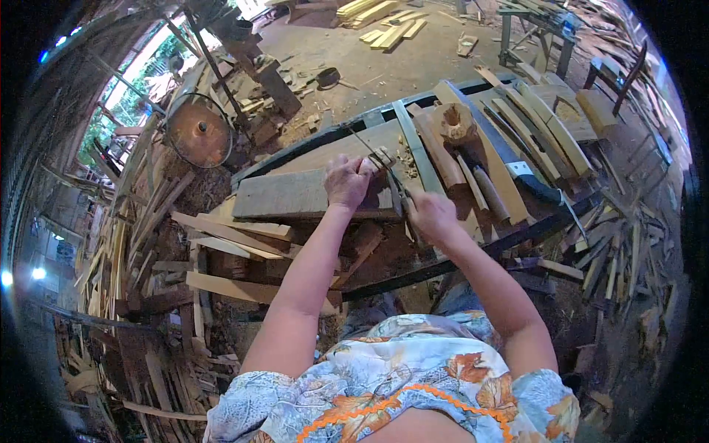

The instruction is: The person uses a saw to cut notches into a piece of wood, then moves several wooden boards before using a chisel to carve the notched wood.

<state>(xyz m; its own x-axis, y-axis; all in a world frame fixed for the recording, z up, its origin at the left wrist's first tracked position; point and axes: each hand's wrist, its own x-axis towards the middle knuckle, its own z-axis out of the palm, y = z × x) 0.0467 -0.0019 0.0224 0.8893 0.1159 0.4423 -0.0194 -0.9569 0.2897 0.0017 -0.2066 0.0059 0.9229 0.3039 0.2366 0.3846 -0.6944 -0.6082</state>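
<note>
My left hand (347,181) is closed on a small light wooden piece (381,158), pressing it over a thick wooden block (284,196). In my right hand (433,215) is the near end of a long, thin, dark blade-like tool (394,180). It slants away from me across the wooden piece, and my fingers hide its handle. Whether it is a knife or a file I cannot tell. Wood shavings (408,159) lie just right of the piece. A flat metal-coloured strip (417,148) runs beside them.
Right of my hands are a hollowed wooden block (456,124), round wooden bars (441,155), a black-handled handsaw (538,184) and long wooden strips (550,133). Scrap wood is heaped at left and right. A rusty disc (199,131) stands at left; yellowish planks (395,33) lie on the floor beyond.
</note>
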